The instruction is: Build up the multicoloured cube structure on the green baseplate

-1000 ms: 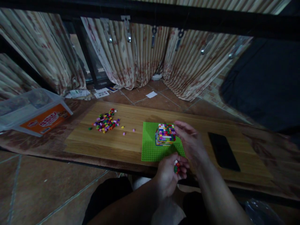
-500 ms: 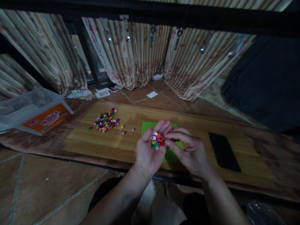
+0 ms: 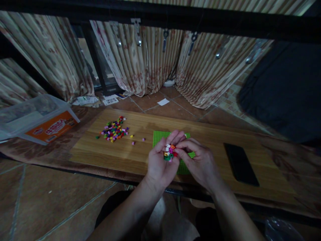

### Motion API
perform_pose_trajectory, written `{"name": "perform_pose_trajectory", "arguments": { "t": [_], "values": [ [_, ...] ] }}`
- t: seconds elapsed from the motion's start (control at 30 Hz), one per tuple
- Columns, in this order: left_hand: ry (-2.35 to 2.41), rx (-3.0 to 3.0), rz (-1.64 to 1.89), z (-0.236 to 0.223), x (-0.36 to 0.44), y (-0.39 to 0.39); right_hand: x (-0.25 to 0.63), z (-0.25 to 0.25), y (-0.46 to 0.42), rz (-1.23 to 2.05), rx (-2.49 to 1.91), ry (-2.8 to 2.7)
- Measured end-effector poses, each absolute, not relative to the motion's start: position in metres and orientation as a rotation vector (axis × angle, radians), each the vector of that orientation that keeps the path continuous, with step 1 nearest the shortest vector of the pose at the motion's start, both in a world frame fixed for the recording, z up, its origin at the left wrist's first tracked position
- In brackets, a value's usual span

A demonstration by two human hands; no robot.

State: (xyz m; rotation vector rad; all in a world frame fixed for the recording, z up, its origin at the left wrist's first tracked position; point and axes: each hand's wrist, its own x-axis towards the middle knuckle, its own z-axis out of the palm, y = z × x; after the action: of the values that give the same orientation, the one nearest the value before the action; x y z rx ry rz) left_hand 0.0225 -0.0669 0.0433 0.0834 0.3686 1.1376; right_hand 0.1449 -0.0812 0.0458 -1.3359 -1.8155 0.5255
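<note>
Palm up and cupped, my left hand (image 3: 162,164) holds several small toy bricks (image 3: 171,150) in white, orange, pink, red, yellow and green. My right hand (image 3: 200,160) reaches in from the right, thumb and forefinger pinched on a brick at the palm's edge; its colour looks red, though the fingertips partly cover it. Below both hands lies a green studded baseplate (image 3: 157,135), largely hidden by them.
On the wooden board (image 3: 100,154), a pile of loose bricks (image 3: 115,130) lies to the left, with a few strays beside it. A black phone-like slab (image 3: 240,164) rests at the right. A clear plastic tub (image 3: 50,124) with an orange label stands far left.
My right fingertips have moved in slightly and closed at the bricks in my left palm. The bricks there have shifted a little. The view has moved slightly.
</note>
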Motion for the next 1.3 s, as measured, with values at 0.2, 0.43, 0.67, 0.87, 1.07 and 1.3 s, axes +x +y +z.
{"name": "perform_pose_trajectory", "arguments": {
  "t": [0.2,0.43,0.67,0.87,1.07,1.3],
  "values": [
    [0.397,0.093,1.142,0.045,0.022,-0.068,0.143,0.047,-0.082,0.536,-1.338,-1.830],
    [0.383,0.079,1.149,0.044,0.023,-0.067,0.140,0.051,-0.084,0.508,-1.329,-1.876],
    [0.388,0.008,1.193,0.044,0.022,-0.063,0.143,0.044,-0.084,0.508,-1.339,-1.668],
    [0.415,-0.024,1.310,0.049,0.004,-0.049,0.157,0.033,-0.075,0.514,-1.301,-1.527],
    [0.476,0.000,1.452,0.053,-0.017,-0.036,0.159,0.020,-0.069,0.463,-1.415,-1.712],
    [0.501,0.012,1.443,0.051,-0.018,-0.037,0.153,0.013,-0.065,0.362,-1.412,-1.763]
  ]
}}
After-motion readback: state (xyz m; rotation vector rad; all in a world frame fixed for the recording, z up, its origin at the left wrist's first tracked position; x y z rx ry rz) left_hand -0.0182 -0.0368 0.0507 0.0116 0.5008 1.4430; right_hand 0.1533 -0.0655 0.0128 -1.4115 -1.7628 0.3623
